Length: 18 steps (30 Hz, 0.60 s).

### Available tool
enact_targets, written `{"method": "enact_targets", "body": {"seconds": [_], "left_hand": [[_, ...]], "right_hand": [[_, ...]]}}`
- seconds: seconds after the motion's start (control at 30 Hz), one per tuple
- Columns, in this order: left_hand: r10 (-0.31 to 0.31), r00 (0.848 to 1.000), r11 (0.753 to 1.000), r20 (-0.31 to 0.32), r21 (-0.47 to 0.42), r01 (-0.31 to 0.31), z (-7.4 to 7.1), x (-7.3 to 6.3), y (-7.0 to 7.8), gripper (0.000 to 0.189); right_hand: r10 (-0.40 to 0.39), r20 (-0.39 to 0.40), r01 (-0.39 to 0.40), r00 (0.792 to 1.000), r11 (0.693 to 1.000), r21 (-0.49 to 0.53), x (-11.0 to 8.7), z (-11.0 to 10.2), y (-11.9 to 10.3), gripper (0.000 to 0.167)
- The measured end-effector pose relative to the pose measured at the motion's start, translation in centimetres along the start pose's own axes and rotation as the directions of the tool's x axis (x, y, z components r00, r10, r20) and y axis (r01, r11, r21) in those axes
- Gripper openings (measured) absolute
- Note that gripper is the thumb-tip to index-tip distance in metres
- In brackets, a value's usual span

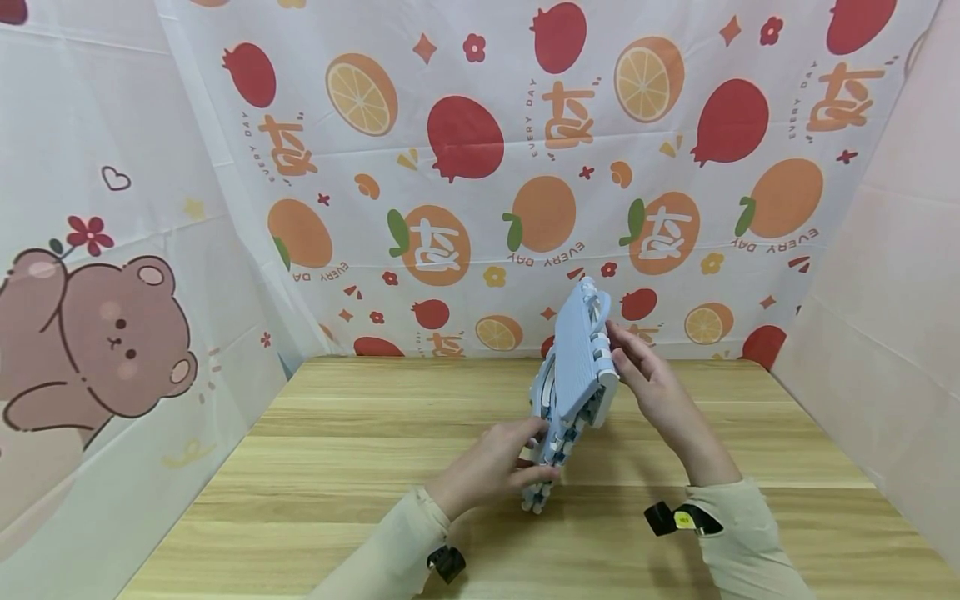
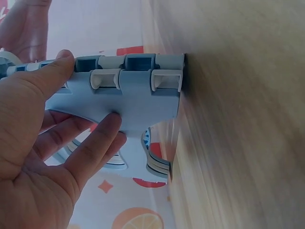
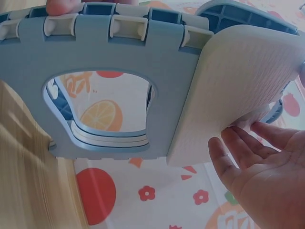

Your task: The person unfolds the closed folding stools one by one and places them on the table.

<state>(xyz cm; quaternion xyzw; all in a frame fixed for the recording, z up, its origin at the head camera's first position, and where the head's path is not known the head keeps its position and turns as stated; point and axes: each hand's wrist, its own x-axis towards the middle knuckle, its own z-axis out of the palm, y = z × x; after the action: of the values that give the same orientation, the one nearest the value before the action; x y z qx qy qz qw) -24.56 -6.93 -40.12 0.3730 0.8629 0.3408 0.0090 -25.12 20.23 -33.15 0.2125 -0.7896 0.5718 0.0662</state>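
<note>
A light blue and white plastic folding stool, partly folded, stands tilted between the two hands, its lower end right at the tabletop. My left hand grips a leg panel. In the left wrist view its thumb lies along the hinged edge, with the fingers spread on the panel's face. My right hand is at the upper part of the stool. Curved fingers reach the edge of the pale ribbed seat panel in the right wrist view, and some fingertips are hidden behind it. The leg panel has a large rounded opening.
The stool is over a light wooden table. A white curtain with fruit prints hangs behind the table's far edge. Another curtain with a bear print hangs at the left, and a pale one at the right.
</note>
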Motion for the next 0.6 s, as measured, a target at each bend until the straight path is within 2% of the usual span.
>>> {"method": "enact_targets", "body": {"seconds": [0.23,0.43,0.6], "left_hand": [[0.003,1.000,0.999,-0.011,-0.047,-0.003,0.4,0.1,0.0,0.049],[-0.008,1.000,0.997,-0.024,-0.075,0.006,0.9,0.1,0.1,0.051],[-0.013,0.999,0.995,-0.036,-0.103,0.009,1.2,0.2,0.1,0.065]], "right_hand": [[-0.064,0.045,0.062,0.997,0.997,0.035,0.1,0.6,-0.2,0.059],[-0.085,0.057,0.083,0.995,0.996,0.038,0.2,0.9,-0.1,0.058],[-0.080,0.084,0.078,0.993,0.997,0.026,0.3,1.3,0.1,0.057]]}}
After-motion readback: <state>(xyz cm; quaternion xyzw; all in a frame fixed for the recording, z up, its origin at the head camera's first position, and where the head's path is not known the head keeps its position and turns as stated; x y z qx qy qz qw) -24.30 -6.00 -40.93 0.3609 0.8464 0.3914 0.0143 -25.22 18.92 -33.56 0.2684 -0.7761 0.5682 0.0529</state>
